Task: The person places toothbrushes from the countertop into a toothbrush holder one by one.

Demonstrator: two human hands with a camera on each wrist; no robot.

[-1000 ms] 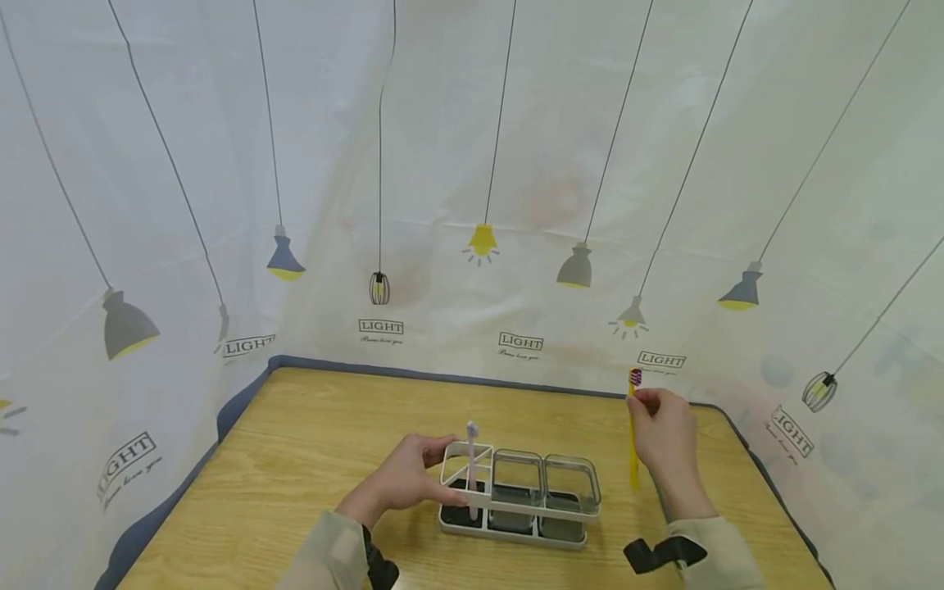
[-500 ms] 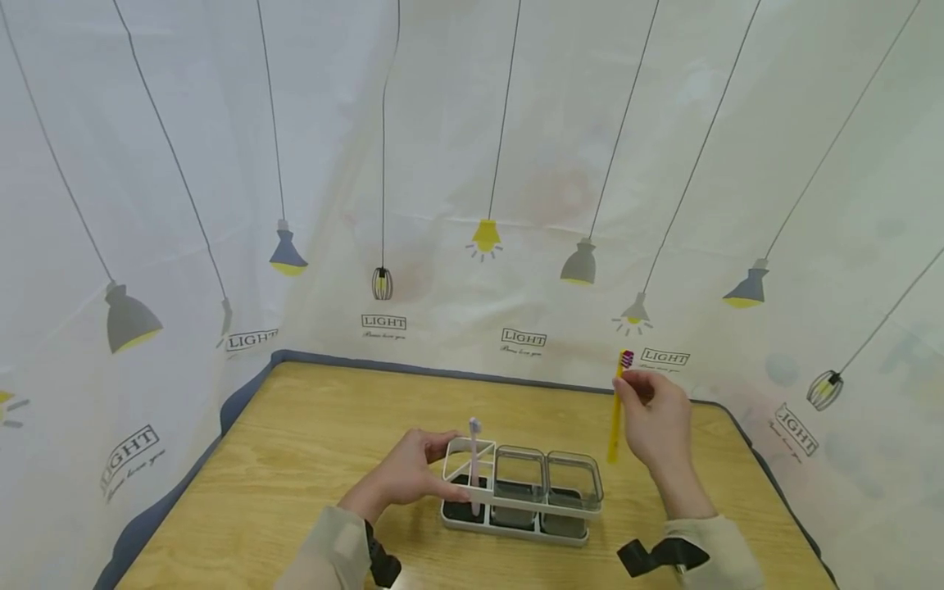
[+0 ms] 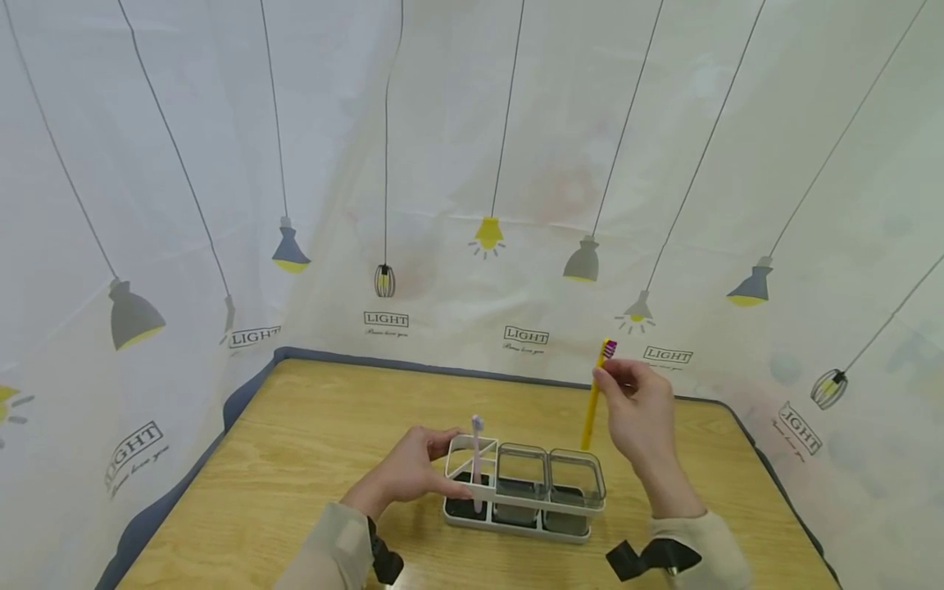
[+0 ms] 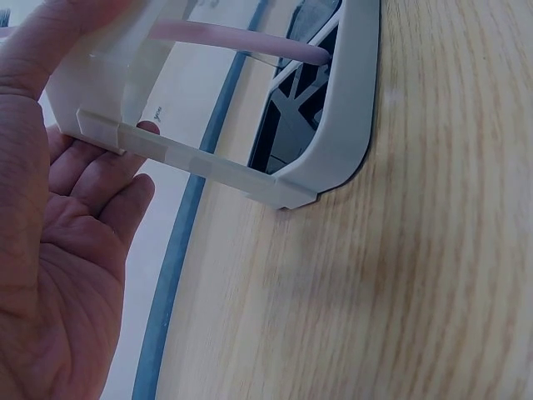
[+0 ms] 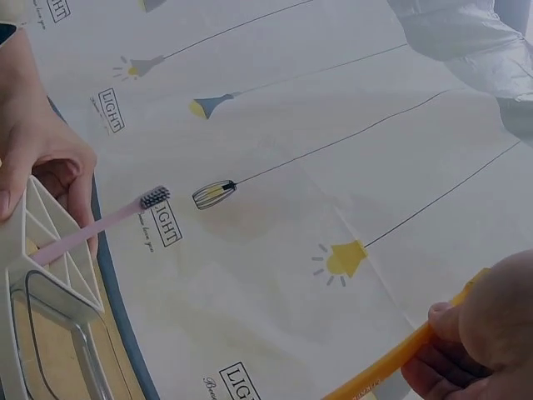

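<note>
A white toothbrush holder [image 3: 516,533] stands on the table, with a divided section at its left end. Thumb in front and fingers behind, my left hand [image 3: 409,471] grips that end by the upper frame. One pink toothbrush [image 3: 477,471] stands in the divided section, bristles up; in the left wrist view its lower end [image 4: 312,55] reaches the dark base. My right hand [image 3: 642,410] pinches a yellow toothbrush [image 3: 592,410] just below its purple bristles. This brush hangs head up, slightly tilted, apart from the holder and behind its right side. The right wrist view shows only part of its handle [image 5: 379,375].
Two clear cups [image 3: 578,452] sit side by side in the holder, right of the divided section. The wooden table [image 3: 295,459] ends at a dark blue edge [image 3: 442,370]. Behind it hangs a pale sheet [image 3: 457,147] printed with lamps.
My right hand has moved left and upward in the head view, bringing the yellow toothbrush closer to the holder. The brush now leans more. My left hand keeps its grip on the holder.
</note>
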